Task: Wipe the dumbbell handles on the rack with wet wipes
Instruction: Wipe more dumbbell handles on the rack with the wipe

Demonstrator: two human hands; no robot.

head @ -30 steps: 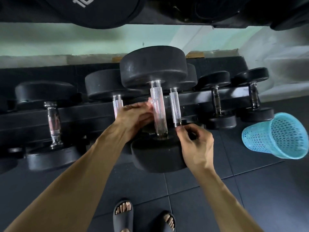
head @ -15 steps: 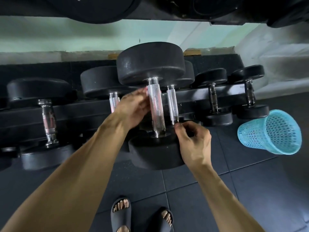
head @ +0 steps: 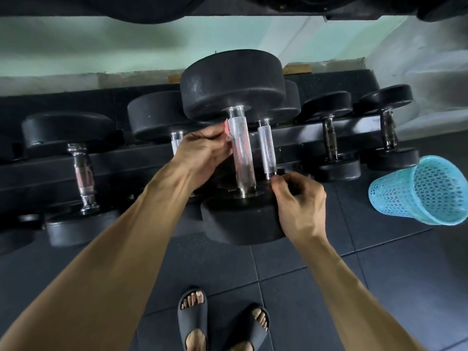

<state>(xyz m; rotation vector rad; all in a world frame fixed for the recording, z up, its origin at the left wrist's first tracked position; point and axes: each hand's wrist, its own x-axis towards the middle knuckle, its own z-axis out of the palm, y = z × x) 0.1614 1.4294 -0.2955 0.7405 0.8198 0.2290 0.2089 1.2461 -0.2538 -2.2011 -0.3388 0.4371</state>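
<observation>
a long black rack (head: 291, 138) is seen across the frame, loaded with dumbbells. the largest dumbbell (head: 233, 82) is set at the middle, its knurled handle (head: 241, 150) bare and upright in view. a blue mesh basket (head: 420, 191) is tipped on the floor at the right. the left hand (head: 202, 155) is curled against the handle's left side; whether anything is gripped cannot be told. the right hand (head: 298, 198) is pinched shut near the lower end of the thinner handle (head: 267, 148) beside it. no wipe can be made out.
</observation>
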